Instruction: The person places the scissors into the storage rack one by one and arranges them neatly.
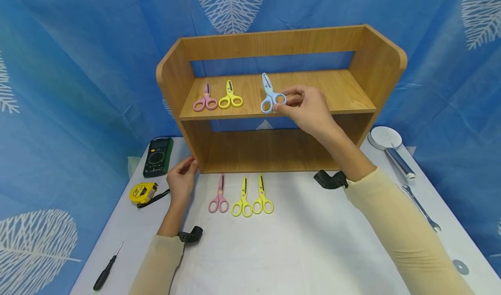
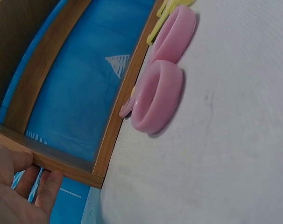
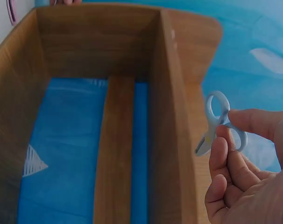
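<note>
My right hand [image 1: 303, 106] pinches the handle of a blue pair of scissors [image 1: 270, 96] over the upper board of a wooden shelf [image 1: 336, 86]; the right wrist view shows the blue scissors [image 3: 221, 122] between thumb and fingers. A pink pair [image 1: 205, 99] and a yellow pair [image 1: 230, 97] lie on that board to the left. My left hand [image 1: 182, 175] holds the shelf's lower left corner. On the white table lie a pink pair [image 1: 219, 197] and two yellow pairs [image 1: 242, 199] [image 1: 262, 197]; the pink handles [image 2: 158, 95] fill the left wrist view.
A green multimeter [image 1: 158, 156] and a yellow tape measure [image 1: 143, 192] lie left of the shelf. A black screwdriver [image 1: 106, 271] lies at the near left. A shower head [image 1: 387, 140], a wrench [image 1: 420, 207] and a washer [image 1: 461, 267] lie on the right. Blue cloth hangs behind.
</note>
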Demonstrator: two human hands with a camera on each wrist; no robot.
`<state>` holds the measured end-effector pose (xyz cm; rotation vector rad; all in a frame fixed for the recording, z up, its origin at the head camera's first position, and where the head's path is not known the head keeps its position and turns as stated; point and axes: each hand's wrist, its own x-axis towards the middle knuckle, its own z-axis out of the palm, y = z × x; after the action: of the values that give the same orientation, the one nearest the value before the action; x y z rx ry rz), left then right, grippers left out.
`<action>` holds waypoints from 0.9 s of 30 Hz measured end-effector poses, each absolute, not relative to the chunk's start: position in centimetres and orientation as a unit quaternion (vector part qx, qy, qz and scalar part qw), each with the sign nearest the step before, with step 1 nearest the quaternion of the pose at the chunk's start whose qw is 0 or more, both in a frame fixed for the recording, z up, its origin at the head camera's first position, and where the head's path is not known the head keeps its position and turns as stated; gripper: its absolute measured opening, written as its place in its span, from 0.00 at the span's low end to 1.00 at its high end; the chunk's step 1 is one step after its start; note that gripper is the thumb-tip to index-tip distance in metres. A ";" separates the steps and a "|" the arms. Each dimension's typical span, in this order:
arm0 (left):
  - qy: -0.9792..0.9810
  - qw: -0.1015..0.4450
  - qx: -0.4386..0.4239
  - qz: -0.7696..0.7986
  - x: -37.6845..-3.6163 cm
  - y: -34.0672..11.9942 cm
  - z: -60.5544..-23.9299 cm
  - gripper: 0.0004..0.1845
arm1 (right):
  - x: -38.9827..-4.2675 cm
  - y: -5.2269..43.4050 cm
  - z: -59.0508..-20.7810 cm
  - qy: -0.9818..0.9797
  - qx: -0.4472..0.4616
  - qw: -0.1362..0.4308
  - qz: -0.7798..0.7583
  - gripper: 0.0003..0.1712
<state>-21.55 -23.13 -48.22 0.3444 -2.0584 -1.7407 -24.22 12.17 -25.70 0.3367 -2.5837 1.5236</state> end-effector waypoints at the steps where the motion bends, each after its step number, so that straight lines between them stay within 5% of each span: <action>1: -0.741 0.210 0.124 -0.626 -21.5 -23.1 -48.2 0.17 | -24.9 11.7 -25.6 -0.854 0.109 0.054 0.506 0.25; 8: -0.737 0.205 0.124 -0.632 -21.4 -23.1 -47.9 0.17 | -28.1 9.6 -25.0 -0.854 0.082 0.004 0.513 0.25; 21: -0.737 0.213 0.112 -0.632 -21.7 -23.3 -48.3 0.16 | -29.2 8.9 -25.8 -0.907 0.136 0.029 0.397 0.22; 27: -0.740 0.218 0.109 -0.627 -21.8 -23.3 -48.5 0.16 | -28.7 9.2 -25.8 -0.906 0.138 0.025 0.400 0.29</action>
<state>-21.82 -23.32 -48.51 0.3022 -2.0476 -1.7368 -28.72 9.21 -25.81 0.4273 -2.8017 1.2371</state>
